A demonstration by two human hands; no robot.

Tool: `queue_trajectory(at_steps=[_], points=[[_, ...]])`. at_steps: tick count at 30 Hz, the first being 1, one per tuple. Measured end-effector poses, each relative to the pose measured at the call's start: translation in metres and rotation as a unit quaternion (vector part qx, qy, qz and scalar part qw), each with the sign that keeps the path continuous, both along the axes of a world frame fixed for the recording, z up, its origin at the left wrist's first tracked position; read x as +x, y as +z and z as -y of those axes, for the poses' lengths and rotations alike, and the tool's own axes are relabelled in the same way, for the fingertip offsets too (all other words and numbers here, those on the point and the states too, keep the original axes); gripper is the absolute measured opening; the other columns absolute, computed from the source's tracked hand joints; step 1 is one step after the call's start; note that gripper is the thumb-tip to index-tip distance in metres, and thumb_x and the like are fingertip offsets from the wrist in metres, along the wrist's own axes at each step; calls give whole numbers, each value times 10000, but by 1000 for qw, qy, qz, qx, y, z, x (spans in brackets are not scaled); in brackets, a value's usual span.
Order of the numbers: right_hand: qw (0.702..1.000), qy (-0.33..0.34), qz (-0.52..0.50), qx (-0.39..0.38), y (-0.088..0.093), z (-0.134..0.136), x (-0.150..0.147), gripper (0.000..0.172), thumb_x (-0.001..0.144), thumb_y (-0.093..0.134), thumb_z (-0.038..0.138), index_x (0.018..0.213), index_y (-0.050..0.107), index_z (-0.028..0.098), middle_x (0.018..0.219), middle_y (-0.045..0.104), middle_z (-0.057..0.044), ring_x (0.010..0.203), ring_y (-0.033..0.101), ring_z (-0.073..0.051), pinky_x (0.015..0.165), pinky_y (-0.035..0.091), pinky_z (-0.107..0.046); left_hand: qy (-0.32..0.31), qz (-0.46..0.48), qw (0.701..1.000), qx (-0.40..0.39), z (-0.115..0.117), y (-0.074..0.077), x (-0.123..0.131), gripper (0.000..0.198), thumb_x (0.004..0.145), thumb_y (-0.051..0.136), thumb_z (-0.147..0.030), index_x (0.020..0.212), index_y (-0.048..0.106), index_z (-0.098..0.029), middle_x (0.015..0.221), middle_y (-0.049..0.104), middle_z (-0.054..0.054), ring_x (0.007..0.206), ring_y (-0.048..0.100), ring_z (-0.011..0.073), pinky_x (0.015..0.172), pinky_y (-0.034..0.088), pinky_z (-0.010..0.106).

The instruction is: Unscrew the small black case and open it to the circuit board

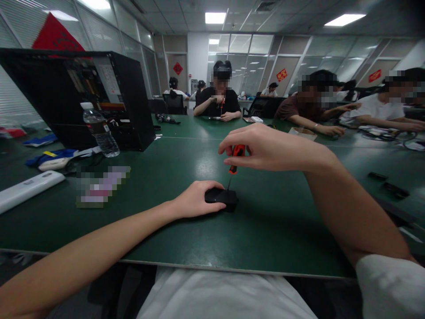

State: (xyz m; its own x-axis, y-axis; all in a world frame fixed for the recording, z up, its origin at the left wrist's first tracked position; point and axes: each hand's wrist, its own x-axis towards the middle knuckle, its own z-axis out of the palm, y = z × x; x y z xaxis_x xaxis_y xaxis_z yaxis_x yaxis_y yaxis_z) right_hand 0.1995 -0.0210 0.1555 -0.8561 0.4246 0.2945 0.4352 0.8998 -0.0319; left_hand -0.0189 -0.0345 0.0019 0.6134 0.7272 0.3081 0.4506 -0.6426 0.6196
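Ok, I've got the left hand [195, 199] down on the counter [265, 230], centre of view. Its grip is wrapped over the left end of a small black box [226, 198], fingers curled on top, and the box lies flat on the green top near my edge. The right hand [262, 148] sits above and just right of it, grip pinched tight round the orange-black handle of a screwdriver [236, 153], fingertips bunched. The shaft runs down, slightly tilted, w/ the tip touching the box's top. Far left, a water bottle [99, 130] stands upright in front of an open black PC case [83, 93], and a white slab [28, 188] lies flat nearby. On the right, well apart from the box, are small black pcs [395, 189]. Across the counter sits a person in black [217, 104], forearms on the top.
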Motion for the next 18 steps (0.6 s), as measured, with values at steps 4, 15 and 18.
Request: queue_trajectory(at_steps=[4,15,18], points=[[998,-12,25,-56,0,0,0,146,941,608,264,968,719,173,788,724,-13,676,662,-135,617,440,-238,0,-4,1000,0,0,1,-1,406,821,770,-370,1158,690,-159,1068,739,61,938,691,230,825,506,302],[994,52,-68,-64,4,11,-4,179,888,647,259,1027,699,160,974,730,-60,861,681,-175,706,510,-257,-41,-25,999,-25,-5,6,-13,428,831,775,-393,1182,707,-159,995,746,32,871,688,192,765,475,250],[994,54,-70,-59,3,14,-7,154,901,633,261,1004,698,166,951,731,-55,836,678,-171,694,495,-254,-35,-18,999,-26,-4,6,-11,432,828,779,-405,1177,709,-160,970,739,24,852,679,184,762,471,247]])
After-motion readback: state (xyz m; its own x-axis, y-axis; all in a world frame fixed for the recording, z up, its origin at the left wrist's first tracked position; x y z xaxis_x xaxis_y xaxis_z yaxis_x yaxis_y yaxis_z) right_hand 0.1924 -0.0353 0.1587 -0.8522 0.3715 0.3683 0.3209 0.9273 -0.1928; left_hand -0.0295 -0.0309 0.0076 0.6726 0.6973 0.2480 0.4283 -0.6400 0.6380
